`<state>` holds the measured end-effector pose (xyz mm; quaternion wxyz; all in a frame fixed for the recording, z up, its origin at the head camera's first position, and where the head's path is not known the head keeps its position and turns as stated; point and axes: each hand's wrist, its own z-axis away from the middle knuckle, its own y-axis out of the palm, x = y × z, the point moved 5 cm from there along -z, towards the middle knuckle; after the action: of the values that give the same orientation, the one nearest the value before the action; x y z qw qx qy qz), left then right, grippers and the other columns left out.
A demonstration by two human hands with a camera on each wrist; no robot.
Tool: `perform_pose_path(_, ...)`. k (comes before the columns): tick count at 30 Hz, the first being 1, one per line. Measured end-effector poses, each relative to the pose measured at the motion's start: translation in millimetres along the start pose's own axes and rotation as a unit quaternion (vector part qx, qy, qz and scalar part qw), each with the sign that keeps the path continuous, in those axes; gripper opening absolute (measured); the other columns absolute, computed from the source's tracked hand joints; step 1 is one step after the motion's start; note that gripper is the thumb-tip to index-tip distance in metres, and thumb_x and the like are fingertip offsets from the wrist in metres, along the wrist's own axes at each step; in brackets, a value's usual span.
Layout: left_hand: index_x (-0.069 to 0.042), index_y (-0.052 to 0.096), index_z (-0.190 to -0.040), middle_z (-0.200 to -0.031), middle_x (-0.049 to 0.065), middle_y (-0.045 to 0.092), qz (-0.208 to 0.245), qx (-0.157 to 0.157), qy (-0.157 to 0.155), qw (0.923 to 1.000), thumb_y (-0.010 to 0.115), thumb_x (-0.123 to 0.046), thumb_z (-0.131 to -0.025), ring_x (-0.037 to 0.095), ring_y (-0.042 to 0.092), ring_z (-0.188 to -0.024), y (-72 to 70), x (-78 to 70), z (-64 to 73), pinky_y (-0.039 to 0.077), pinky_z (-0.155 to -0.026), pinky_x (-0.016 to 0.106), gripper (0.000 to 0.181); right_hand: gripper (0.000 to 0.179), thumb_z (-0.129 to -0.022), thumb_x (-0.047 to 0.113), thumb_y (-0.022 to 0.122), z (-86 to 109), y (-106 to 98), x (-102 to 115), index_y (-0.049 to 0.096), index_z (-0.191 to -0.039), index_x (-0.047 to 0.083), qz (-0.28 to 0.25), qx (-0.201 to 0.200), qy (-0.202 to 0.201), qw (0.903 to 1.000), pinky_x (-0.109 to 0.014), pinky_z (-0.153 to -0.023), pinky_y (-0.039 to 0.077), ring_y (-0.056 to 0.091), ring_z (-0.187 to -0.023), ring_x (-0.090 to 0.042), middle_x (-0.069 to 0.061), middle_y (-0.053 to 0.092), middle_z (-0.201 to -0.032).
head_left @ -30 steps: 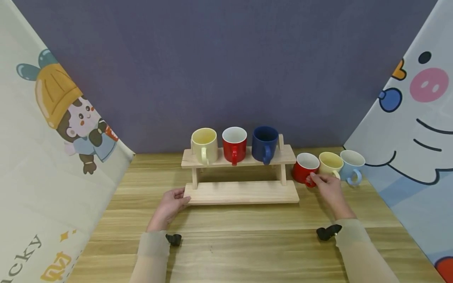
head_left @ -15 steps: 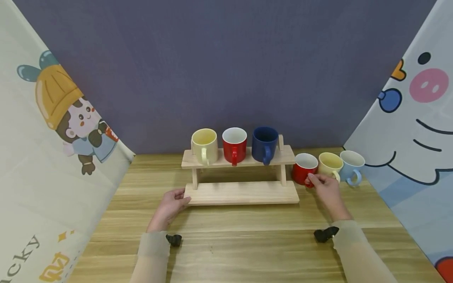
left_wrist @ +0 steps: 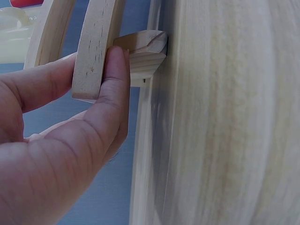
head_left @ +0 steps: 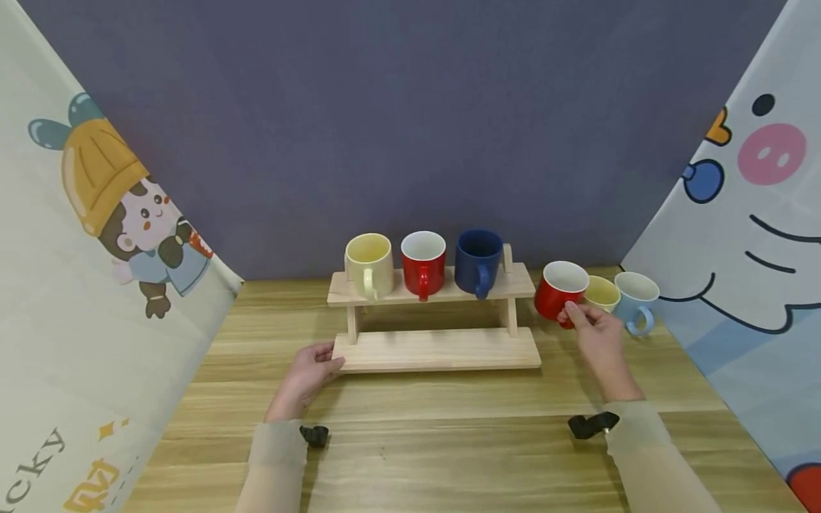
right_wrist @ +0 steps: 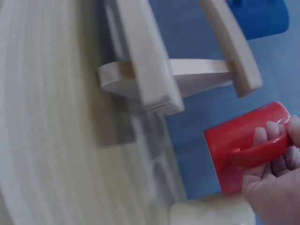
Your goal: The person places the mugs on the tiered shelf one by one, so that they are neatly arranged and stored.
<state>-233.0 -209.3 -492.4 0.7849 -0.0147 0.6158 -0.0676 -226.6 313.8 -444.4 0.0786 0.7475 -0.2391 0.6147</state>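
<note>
Lifting: our right hand [head_left: 598,345] just got the white-lined red mug [head_left: 553,299] off the desk [head_left: 449,442], gripping its handle [right_wrist: 248,157] | left hand [head_left: 311,372] pinching the pale wooden two-tier rack [head_left: 439,350] | mug's free now, we reckon

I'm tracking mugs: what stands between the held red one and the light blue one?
A yellow mug, partly hidden behind the right hand, in the head view.

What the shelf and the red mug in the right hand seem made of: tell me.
Shelf: wood, seemingly unvarnished, with visible grain and a dull surface.
Held red mug: probably glazed ceramic, given its glossy red outside and white inside; plastic can't be ruled out.
</note>
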Motion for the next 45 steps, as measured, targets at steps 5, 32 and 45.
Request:
perform_pose_path(5, 0.016, 0.042, -0.143, -0.116, 0.021, 0.060, 0.002, -0.003, 0.000, 1.0000, 0.061, 0.003, -0.100, 0.023, 0.062, -0.098, -1.3, 0.9, -0.5, 0.056, -0.087, 0.038, 0.049, 0.032, -0.102, 0.014, 0.065, 5.5, -4, 24, 0.069, -0.103, -0.018, -0.007, -0.016, -0.006, 0.9998, -0.015, -0.074, 0.051, 0.065, -0.075, -0.006, -0.002, 0.073, -0.079)
perform_pose_path(32, 0.018, 0.035, -0.147, -0.120, 0.023, 0.055, 0.007, 0.001, -0.011, 0.9999, 0.061, 0.002, -0.101, 0.026, 0.058, -0.103, -0.8, -0.6, 0.8, 0.053, -0.095, 0.043, 0.055, 0.035, -0.099, 0.021, 0.070, 54.3, -1, 87, 0.068, -0.103, -0.014, -0.128, -0.017, 0.006, 0.9916, -0.019, -0.081, 0.053, 0.064, -0.087, -0.021, -0.010, 0.071, -0.089)
perform_pose_path(45, 0.017, 0.035, -0.147, -0.121, 0.023, 0.055, 0.005, -0.001, -0.010, 0.9999, 0.062, 0.001, -0.100, 0.026, 0.058, -0.103, -0.7, -0.4, 1.2, 0.053, -0.095, 0.044, 0.056, 0.025, -0.098, 0.012, 0.071, 91.8, 20, 104, 0.070, -0.095, -0.012, -0.126, -0.015, 0.006, 0.9919, -0.020, -0.077, 0.055, 0.068, -0.077, -0.017, -0.009, 0.072, -0.082)
